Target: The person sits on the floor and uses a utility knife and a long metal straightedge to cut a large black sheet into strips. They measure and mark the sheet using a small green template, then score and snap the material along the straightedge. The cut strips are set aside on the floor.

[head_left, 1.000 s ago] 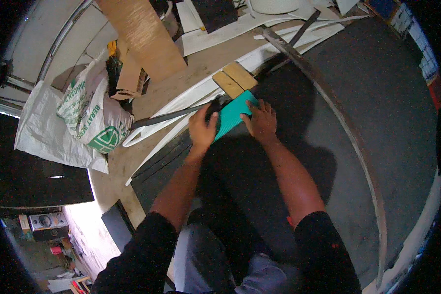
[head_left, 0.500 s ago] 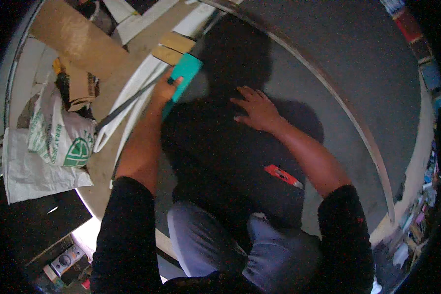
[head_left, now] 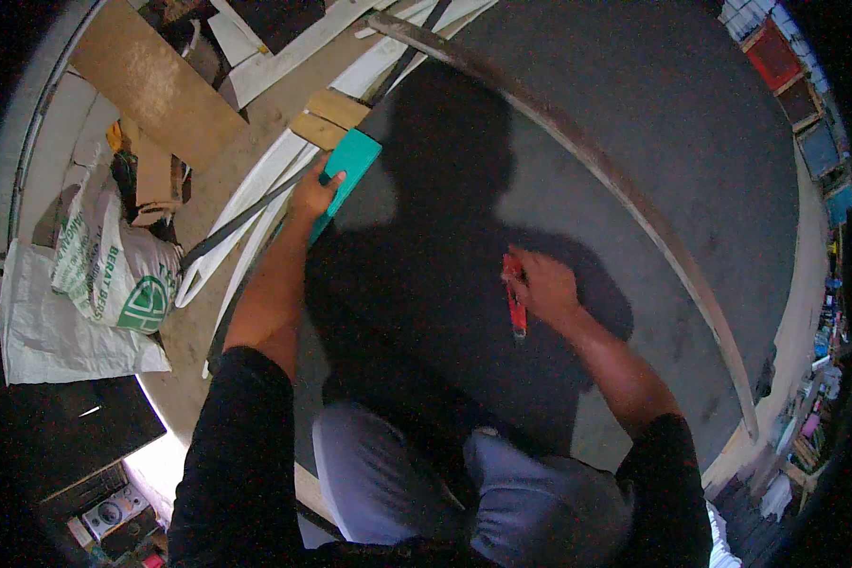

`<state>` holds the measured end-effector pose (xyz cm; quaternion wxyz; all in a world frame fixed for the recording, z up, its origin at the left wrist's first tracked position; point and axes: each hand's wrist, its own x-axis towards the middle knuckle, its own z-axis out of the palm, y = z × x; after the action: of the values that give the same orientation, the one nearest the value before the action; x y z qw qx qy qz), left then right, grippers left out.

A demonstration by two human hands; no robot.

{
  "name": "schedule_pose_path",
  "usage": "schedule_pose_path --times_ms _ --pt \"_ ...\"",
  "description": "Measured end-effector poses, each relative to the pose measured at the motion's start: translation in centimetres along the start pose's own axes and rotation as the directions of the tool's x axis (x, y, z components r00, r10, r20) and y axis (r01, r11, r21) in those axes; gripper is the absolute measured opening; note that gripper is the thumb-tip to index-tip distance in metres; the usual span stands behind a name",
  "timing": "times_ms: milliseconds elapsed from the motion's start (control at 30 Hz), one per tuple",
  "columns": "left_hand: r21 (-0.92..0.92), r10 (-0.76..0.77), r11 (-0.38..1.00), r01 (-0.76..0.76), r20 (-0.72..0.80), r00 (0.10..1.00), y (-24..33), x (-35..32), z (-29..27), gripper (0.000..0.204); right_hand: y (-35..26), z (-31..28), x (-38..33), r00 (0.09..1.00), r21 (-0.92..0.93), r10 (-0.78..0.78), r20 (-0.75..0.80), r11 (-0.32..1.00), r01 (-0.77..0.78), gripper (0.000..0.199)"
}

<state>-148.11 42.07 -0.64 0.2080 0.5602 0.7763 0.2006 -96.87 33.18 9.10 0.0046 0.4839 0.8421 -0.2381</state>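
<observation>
Your left hand grips the teal strip along its left edge, thumb on top, while your right hand grasps a red cutter, well apart from the strip on its right and nearer you. The teal strip lies at the left edge of the dark sheet, with two tan blocks just beyond its far end. White strips run along its left. A long, narrow bar crosses the sheet to the right, and farther left sit a printed sack and, beyond it, a brown board.
</observation>
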Motion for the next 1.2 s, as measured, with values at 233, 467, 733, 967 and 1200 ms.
schedule_pose_path --times_ms 233,467,733,967,1200 --pt "0.008 -0.045 0.999 0.044 0.1 0.994 -2.4 0.8 -0.6 0.077 2.2 -3.8 2.4 0.562 -0.267 -0.818 0.119 0.519 0.812 0.049" --pt "0.042 -0.104 0.994 0.098 0.169 0.98 1.8 -0.6 -1.7 0.078 2.6 -0.4 7.0 0.77 -0.271 -0.635 0.063 0.732 0.626 0.046" --pt "-0.037 -0.017 0.999 0.023 0.158 0.987 2.8 -1.7 -3.0 0.075 -11.1 -4.2 21.5 0.968 0.255 -0.042 -0.249 0.961 0.107 0.034" --pt "0.06 -0.123 0.992 0.113 0.203 0.971 5.4 -2.1 -3.9 0.077 -14.0 -5.1 27.5 0.966 0.187 -0.179 -0.186 0.959 0.213 0.047" --pt "0.056 -0.115 0.993 0.106 0.193 0.974 5.3 -2.4 -4.3 0.076 -14.7 -4.8 28.3 0.964 0.135 -0.199 -0.176 0.965 0.224 0.049"
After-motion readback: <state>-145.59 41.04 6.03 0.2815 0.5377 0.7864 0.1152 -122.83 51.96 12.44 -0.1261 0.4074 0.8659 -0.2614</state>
